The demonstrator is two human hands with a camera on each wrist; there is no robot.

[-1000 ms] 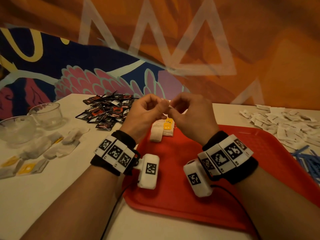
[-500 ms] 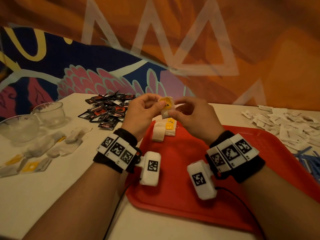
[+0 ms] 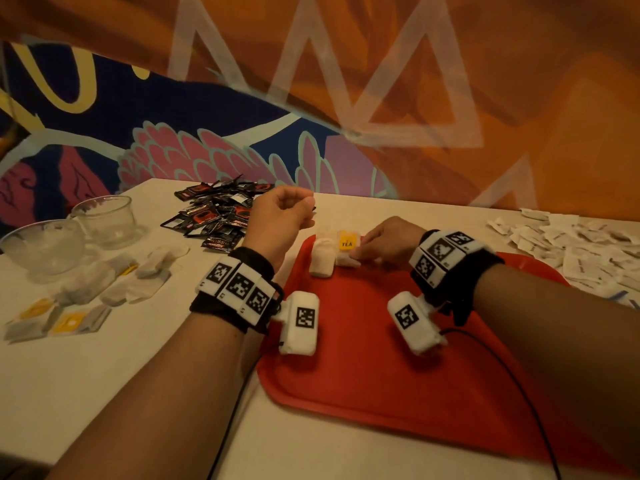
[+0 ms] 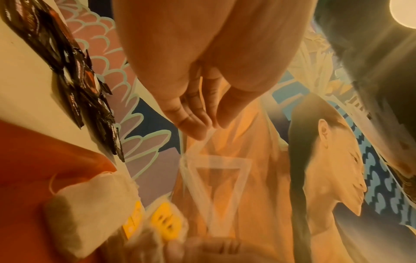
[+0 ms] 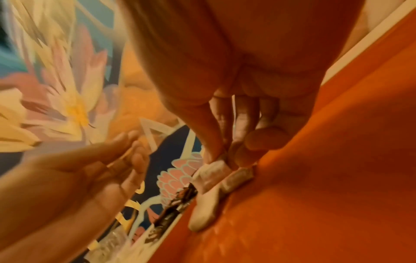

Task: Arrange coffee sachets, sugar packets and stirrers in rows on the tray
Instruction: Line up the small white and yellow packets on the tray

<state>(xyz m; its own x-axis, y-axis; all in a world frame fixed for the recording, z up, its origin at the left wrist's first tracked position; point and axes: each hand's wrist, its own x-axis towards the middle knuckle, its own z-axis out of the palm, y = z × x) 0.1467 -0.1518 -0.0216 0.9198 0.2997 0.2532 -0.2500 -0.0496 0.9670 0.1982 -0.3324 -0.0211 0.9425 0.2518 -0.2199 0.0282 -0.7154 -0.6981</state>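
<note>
Tea bag (image 3: 347,258) at the tray's (image 3: 381,375) far-left corner, long axis pointing away, pinched by right hand (image 3: 388,242) beside two bags already laid. Left hand (image 3: 277,220) lifted, loosely curled, holding nothing. Coffee sachets (image 3: 214,216) nearer the left; sugar packets (image 3: 571,244) far right. Nothing in the way.

Right hand (image 5: 236,99) fingers (image 5: 216,142) pinching a tea bag (image 5: 211,176) on the red tray (image 5: 326,178).

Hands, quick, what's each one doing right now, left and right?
Left hand: raised above the table, fingers loose, holding nothing.
Right hand: down on the red tray, pinching a tea bag.
</note>
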